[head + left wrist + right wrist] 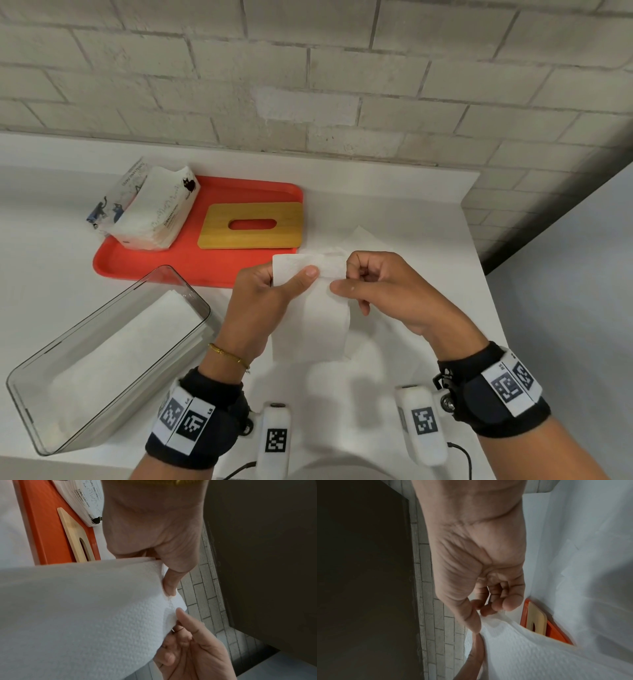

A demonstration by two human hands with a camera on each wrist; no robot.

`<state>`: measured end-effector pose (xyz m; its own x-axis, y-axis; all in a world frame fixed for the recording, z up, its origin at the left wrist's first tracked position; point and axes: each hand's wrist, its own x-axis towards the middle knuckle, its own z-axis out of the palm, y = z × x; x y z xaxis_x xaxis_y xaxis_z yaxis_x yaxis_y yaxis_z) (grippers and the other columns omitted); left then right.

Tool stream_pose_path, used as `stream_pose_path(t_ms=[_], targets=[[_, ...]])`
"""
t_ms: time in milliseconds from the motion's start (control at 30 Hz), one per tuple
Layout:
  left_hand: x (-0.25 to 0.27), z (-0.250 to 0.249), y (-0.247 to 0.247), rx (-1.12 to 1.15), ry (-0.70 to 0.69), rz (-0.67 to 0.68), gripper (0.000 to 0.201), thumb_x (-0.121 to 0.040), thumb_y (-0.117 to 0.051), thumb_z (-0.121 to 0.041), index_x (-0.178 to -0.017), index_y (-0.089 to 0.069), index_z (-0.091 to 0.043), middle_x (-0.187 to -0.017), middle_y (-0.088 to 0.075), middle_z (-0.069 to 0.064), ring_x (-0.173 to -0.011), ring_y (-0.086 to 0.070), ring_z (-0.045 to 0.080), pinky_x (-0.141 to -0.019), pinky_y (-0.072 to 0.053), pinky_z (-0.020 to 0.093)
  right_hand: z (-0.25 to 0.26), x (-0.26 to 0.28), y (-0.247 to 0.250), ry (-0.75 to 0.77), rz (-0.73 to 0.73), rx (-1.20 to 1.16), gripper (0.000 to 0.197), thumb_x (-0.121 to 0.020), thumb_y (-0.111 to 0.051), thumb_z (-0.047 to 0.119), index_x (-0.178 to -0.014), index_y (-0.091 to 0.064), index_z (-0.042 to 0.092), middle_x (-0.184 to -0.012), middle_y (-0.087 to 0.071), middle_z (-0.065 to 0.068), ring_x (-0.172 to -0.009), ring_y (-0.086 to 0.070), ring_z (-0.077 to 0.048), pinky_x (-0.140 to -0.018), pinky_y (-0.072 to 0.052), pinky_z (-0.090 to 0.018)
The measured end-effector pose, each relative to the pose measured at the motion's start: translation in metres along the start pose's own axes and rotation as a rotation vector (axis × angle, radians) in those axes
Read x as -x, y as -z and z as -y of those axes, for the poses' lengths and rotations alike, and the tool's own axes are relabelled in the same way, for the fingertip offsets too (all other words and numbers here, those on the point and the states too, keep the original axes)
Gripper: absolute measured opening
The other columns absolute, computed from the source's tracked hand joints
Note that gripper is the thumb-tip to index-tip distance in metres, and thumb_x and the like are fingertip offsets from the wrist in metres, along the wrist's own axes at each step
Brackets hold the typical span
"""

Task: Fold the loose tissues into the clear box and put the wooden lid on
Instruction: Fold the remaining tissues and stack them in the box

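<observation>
Both hands hold one white tissue point(313, 322) up over the table, its lower part hanging down. My left hand point(274, 291) pinches its top edge with the thumb on front; my right hand point(363, 284) pinches the same edge just to the right. The tissue point(85, 615) fills the left wrist view, and the tissue point(539, 655) shows again below the right hand point(481, 616). The clear box point(102, 359) sits at the left with folded tissues inside. The wooden lid point(253, 226), with its oval slot, lies flat on the red tray point(171, 267).
An opened tissue pack point(150, 205) printed with cats stands on the tray's left end. Another loose tissue point(363, 240) lies on the white table behind my hands. A brick wall runs along the back; the table's right edge drops away near my right wrist.
</observation>
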<state>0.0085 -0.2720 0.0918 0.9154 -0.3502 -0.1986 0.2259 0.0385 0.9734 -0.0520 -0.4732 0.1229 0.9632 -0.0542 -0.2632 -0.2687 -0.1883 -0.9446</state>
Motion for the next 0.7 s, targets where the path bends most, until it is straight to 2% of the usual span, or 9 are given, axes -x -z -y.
stream_pose_path(t_ms=[67,167,267,367,433,500,567,633,700], targets=[[0.000,-0.001,0.001,0.000,0.000,0.004,0.027,-0.082,-0.083,-0.028,-0.099,-0.083,-0.007,-0.099,-0.081,0.016,-0.094,-0.077,0.042,-0.088,-0.061,0.060,-0.001,0.000,0.001,-0.006,-0.003,-0.007,0.040,-0.086,-0.086,0.021,-0.065,-0.053,0.026,-0.068,-0.048,-0.005,-0.059,-0.049,-0.020,-0.066,-0.042,-0.030],[0.001,-0.001,-0.001,0.005,0.008,0.008,0.028,-0.080,-0.083,-0.029,-0.097,-0.083,-0.007,-0.098,-0.081,0.016,-0.093,-0.077,0.042,-0.086,-0.062,0.057,-0.004,-0.002,-0.002,-0.012,-0.019,-0.033,0.038,-0.084,-0.087,0.013,-0.073,-0.051,0.022,-0.063,-0.055,0.006,-0.055,-0.049,-0.018,-0.060,-0.044,-0.031],[0.000,0.000,-0.002,0.005,0.018,0.005,0.022,-0.082,-0.083,-0.025,-0.097,-0.083,-0.009,-0.098,-0.081,0.014,-0.090,-0.078,0.036,-0.084,-0.062,0.052,-0.004,-0.003,-0.003,-0.007,0.009,-0.064,0.029,-0.086,-0.084,0.009,-0.088,-0.056,0.013,-0.074,-0.060,-0.004,-0.059,-0.049,-0.024,-0.057,-0.045,-0.033],[-0.001,0.001,0.002,0.003,0.013,-0.011,0.025,-0.081,-0.083,-0.027,-0.096,-0.083,-0.007,-0.098,-0.081,0.014,-0.092,-0.078,0.038,-0.084,-0.061,0.052,-0.002,0.000,0.003,-0.006,0.019,-0.129,0.024,-0.090,-0.078,0.002,-0.096,-0.057,0.012,-0.072,-0.062,-0.002,-0.056,-0.048,-0.021,-0.054,-0.045,-0.033],[-0.002,0.000,0.005,0.012,0.010,-0.016,0.028,-0.080,-0.083,-0.028,-0.096,-0.083,-0.006,-0.099,-0.081,0.016,-0.094,-0.077,0.041,-0.085,-0.061,0.053,-0.001,0.002,0.007,-0.001,0.032,-0.144,0.024,-0.089,-0.080,0.006,-0.103,-0.062,0.012,-0.077,-0.064,-0.005,-0.060,-0.050,-0.023,-0.055,-0.046,-0.033],[-0.002,-0.002,0.007,0.015,0.010,-0.005,0.026,-0.081,-0.083,-0.027,-0.096,-0.083,-0.006,-0.098,-0.081,0.016,-0.091,-0.078,0.038,-0.083,-0.061,0.051,-0.002,0.005,0.006,-0.003,0.029,-0.084,0.032,-0.083,-0.088,0.017,-0.107,-0.068,0.017,-0.084,-0.067,-0.003,-0.069,-0.052,-0.022,-0.057,-0.048,-0.031],[-0.001,-0.003,0.005,0.014,0.011,0.007,0.022,-0.084,-0.082,-0.023,-0.097,-0.082,-0.005,-0.098,-0.081,0.016,-0.086,-0.078,0.032,-0.079,-0.063,0.045,-0.002,0.005,0.002,-0.013,0.018,-0.008,0.033,-0.079,-0.091,0.028,-0.104,-0.070,0.021,-0.088,-0.071,0.006,-0.068,-0.054,-0.017,-0.060,-0.049,-0.029],[-0.001,-0.004,0.003,0.020,0.018,0.014,0.022,-0.086,-0.081,-0.019,-0.100,-0.081,-0.003,-0.098,-0.081,0.017,-0.086,-0.078,0.032,-0.078,-0.063,0.042,-0.002,0.004,-0.002,-0.011,-0.014,0.027,0.021,-0.083,-0.088,0.033,-0.089,-0.071,0.023,-0.079,-0.069,0.014,-0.061,-0.053,-0.016,-0.061,-0.047,-0.025],[-0.001,-0.003,0.003,0.028,0.024,0.017,0.024,-0.085,-0.080,-0.019,-0.101,-0.081,-0.001,-0.099,-0.081,0.018,-0.087,-0.078,0.033,-0.081,-0.063,0.044,-0.001,0.003,-0.002,-0.008,-0.057,0.028,0.022,-0.087,-0.084,0.034,-0.075,-0.068,0.026,-0.069,-0.062,0.017,-0.057,-0.050,-0.017,-0.060,-0.044,-0.022]])
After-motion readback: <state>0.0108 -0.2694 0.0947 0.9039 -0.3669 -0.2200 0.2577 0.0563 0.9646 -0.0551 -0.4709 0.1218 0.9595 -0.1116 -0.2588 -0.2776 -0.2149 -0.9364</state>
